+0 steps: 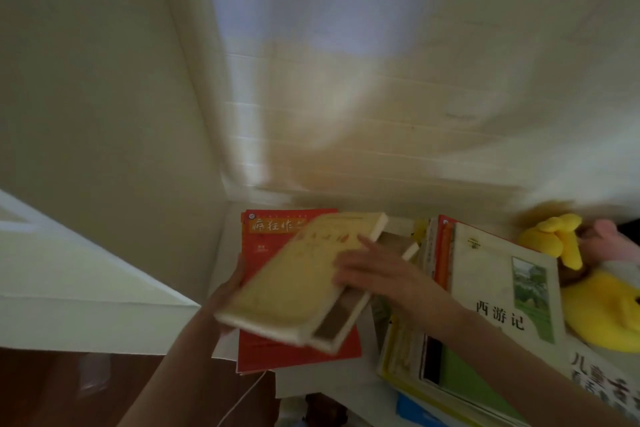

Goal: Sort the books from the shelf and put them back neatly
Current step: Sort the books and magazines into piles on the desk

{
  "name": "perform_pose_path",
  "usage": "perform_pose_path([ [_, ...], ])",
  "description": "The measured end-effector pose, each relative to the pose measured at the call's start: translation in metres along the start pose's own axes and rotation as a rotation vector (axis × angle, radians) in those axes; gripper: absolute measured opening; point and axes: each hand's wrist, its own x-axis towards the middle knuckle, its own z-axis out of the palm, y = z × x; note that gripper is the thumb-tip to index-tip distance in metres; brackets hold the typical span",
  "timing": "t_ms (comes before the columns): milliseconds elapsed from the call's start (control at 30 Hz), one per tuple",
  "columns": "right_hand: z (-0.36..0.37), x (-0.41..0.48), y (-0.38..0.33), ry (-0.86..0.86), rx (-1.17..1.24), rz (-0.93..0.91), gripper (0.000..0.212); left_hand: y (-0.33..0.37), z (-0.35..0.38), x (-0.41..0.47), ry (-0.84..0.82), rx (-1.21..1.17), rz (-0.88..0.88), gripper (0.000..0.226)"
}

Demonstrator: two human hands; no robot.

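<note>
Two cream-covered books, a thick cream book (294,284) stacked over a thinner book (341,321), hang tilted above a red book (273,236) lying flat on the white shelf top (221,263). My left hand (230,288) grips their left edge from below. My right hand (374,270) lies flat on the upper cover, fingers straight. To the right stands a pile of books topped by a white book with a green picture (502,284).
A yellow plush toy (595,308) and a pink one (609,239) lie at the far right behind the pile. Cream walls meet in a corner behind the shelf. A white cable (242,399) hangs below the red book. A white ledge (86,291) runs along the left.
</note>
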Motion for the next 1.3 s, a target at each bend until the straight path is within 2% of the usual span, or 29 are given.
perform_pose_path([
  [67,0.010,-0.014,0.011,-0.245,-0.191,-0.147,0.044,0.005,0.000,-0.001,-0.076,-0.028,-0.040,0.060],
  [133,0.012,-0.022,0.014,-0.383,-0.281,-0.232,0.035,0.006,0.000,0.000,-0.080,-0.021,-0.060,0.064],
  [267,0.004,-0.013,0.026,-0.428,-0.311,-0.262,0.037,0.005,0.003,-0.003,-0.162,0.026,-0.010,0.061],
  [333,0.000,-0.005,0.029,-0.410,-0.356,-0.264,0.037,0.007,0.006,-0.008,-0.214,0.124,0.038,0.083],
  [367,-0.004,-0.002,0.030,-0.391,-0.363,-0.230,0.036,0.009,0.008,-0.011,-0.225,0.155,0.047,0.094],
  [433,-0.021,-0.001,0.035,-0.315,-0.330,-0.072,0.043,0.009,0.008,-0.012,-0.221,0.165,0.065,0.102],
  [533,-0.058,-0.002,0.044,-0.203,-0.270,0.200,0.052,0.007,0.009,-0.013,-0.190,0.116,0.103,0.089],
  [600,-0.082,-0.001,0.048,-0.117,-0.337,0.270,0.041,0.005,0.009,-0.012,-0.174,0.107,0.112,0.075],
  [667,-0.104,0.003,0.047,0.030,-0.359,0.396,0.023,0.003,0.009,-0.012,-0.174,0.102,0.117,0.079],
  [733,-0.111,0.007,0.043,0.249,-0.196,0.556,0.024,0.001,0.007,-0.011,-0.184,0.114,0.113,0.086],
  [767,-0.105,0.009,0.039,0.346,-0.087,0.584,0.024,0.001,0.006,-0.012,-0.196,0.113,0.115,0.088],
  [833,-0.079,0.018,0.027,0.435,0.094,0.430,0.021,0.002,0.006,-0.015,-0.220,0.125,0.128,0.089],
  [900,-0.038,0.021,0.021,0.345,0.290,0.214,0.013,0.002,0.008,-0.016,-0.213,0.135,0.157,0.089],
  [967,0.014,0.011,0.024,0.113,0.164,0.098,0.009,0.001,0.009,-0.015,-0.162,0.034,0.151,0.067],
  [1033,0.061,-0.011,0.034,-0.151,-0.012,0.097,0.019,0.001,0.006,-0.010,-0.124,-0.062,0.110,0.055],
  [1100,0.075,-0.027,0.038,-0.269,0.029,0.285,0.037,0.000,0.007,-0.008,-0.134,-0.023,0.071,0.061],
  [1167,0.074,-0.026,0.033,-0.228,0.125,0.579,0.060,0.000,0.008,-0.009,-0.142,0.041,0.082,0.063],
  [1200,0.073,-0.021,0.026,-0.141,0.224,0.790,0.068,-0.001,0.007,-0.008,-0.143,0.066,0.098,0.067],
  [1233,0.074,-0.015,0.020,0.003,0.382,0.977,0.065,-0.002,0.007,-0.008,-0.143,0.086,0.111,0.071],
  [1300,0.082,-0.006,0.010,0.268,0.665,1.205,0.057,-0.003,0.009,-0.009,-0.134,0.084,0.126,0.067],
])
